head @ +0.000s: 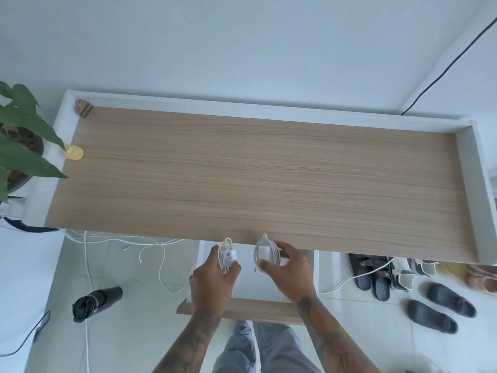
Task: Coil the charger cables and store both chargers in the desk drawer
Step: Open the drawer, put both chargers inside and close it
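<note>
Two white chargers with their cables coiled around them are held over the open desk drawer (313, 275). My left hand (212, 284) grips the left charger (228, 255), a small coil with a label on the plug. My right hand (289, 267) grips the right charger (266, 251), a wider coil around a square plug. Both sit just below the front edge of the wooden desk top (258, 173), inside the drawer's white walls. The drawer's wooden front (258, 309) is pulled out toward me, under my forearms.
A potted plant (18, 146) stands at the desk's left end, beside a yellow object (74, 152). Loose white cables (121, 246) hang on the floor at left. A black folded umbrella (96, 302) lies on the tiles. Several shoes and sandals (403, 281) crowd the floor at right.
</note>
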